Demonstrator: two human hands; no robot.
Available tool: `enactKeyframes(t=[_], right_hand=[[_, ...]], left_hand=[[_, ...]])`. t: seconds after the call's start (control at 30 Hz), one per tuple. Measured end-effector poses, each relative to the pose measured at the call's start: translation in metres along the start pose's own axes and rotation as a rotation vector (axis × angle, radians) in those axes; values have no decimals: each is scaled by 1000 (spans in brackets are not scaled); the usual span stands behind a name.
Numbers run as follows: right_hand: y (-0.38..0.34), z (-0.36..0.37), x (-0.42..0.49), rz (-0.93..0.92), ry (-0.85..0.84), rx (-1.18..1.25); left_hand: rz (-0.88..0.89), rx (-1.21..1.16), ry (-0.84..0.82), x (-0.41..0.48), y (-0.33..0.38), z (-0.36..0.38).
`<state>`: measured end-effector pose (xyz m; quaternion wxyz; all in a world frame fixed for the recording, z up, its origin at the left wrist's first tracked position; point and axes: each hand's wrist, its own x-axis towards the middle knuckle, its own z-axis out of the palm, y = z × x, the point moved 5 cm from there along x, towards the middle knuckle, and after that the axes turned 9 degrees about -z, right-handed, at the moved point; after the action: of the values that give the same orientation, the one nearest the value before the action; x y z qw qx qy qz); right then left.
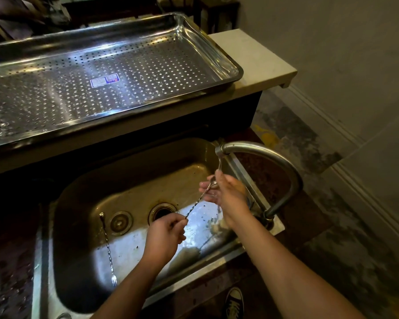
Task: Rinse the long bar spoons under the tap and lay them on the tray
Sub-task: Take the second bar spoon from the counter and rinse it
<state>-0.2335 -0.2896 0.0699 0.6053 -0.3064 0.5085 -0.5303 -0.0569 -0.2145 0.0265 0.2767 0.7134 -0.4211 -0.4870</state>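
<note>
A long twisted bar spoon (197, 201) slants over the steel sink (83, 194). My left hand (165, 234) pinches its lower handle end. My right hand (226, 192) cups the bowl end under the running tap (260, 155), fingers curled round it, water streaming over them. A second bar spoon (108, 247), with a fork tip toward me, lies on the sink floor at the left. The perforated steel tray (217, 54) sits on the raised counter behind the sink and holds no spoons.
The sink has a drain (163, 212) and a loose strainer plug (121, 222) beside it. Foamy residue (189, 255) lies on the sink floor near my wrists. The tray carries a label sticker (105, 80). My shoe (235, 302) shows below.
</note>
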Motion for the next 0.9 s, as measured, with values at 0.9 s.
enactKeyframes(t=[0.9], right_hand=[[-18, 2, -5, -185, -117, -152]], left_hand=[[-4, -106, -84, 12, 10, 31]])
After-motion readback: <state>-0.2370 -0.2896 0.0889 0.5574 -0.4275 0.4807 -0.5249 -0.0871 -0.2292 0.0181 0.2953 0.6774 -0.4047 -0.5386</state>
